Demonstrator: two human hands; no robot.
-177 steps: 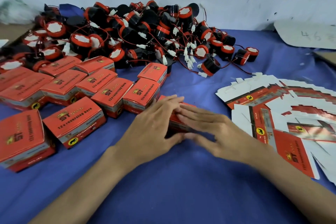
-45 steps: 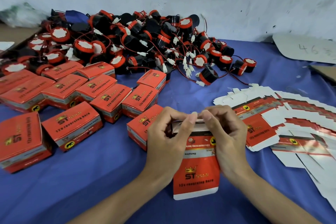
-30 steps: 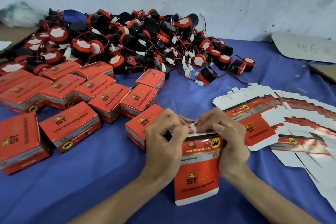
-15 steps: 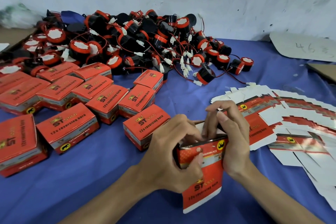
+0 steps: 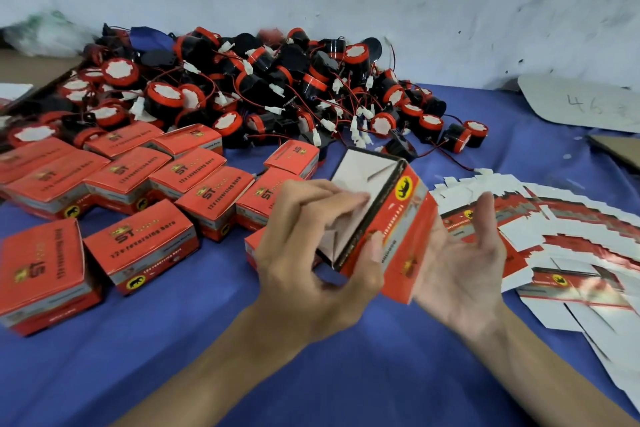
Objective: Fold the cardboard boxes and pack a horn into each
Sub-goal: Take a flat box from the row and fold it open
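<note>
Popped open! Flat as a card a second and a half ago, pinched along the top edge by both sets of fingertips. Now squared up into a proper red printed cardboard box, white lining on show. Floor flaps apparently tucked and locked, going by the diagonal creases across the white bottom. So folding all but finished on this one. Ready for a horn, then the lid.

Held up off the blue cloth-covered table, right in front of the body. Just right of the rows of closed red boxes, left of the fanned spread of flat unfolded carton blanks.

Gripped by the left hand, with fingers reaching into the mouth and lying on the white lining, thumb clamped on the red outer wall at the near rim. Backed by the right hand, open, palm up, fingers loose and spread, resting against the red side without curling round it.

Mouth tipped up and to the left, toward the camera. Long axis of the opening running from the near rim by the thumb away toward the heap of black-and-red round horns against the wall. Red panel trailing below the near end, likely the lid flap.

Next, probably, one hand off to the heap for a horn.
</note>
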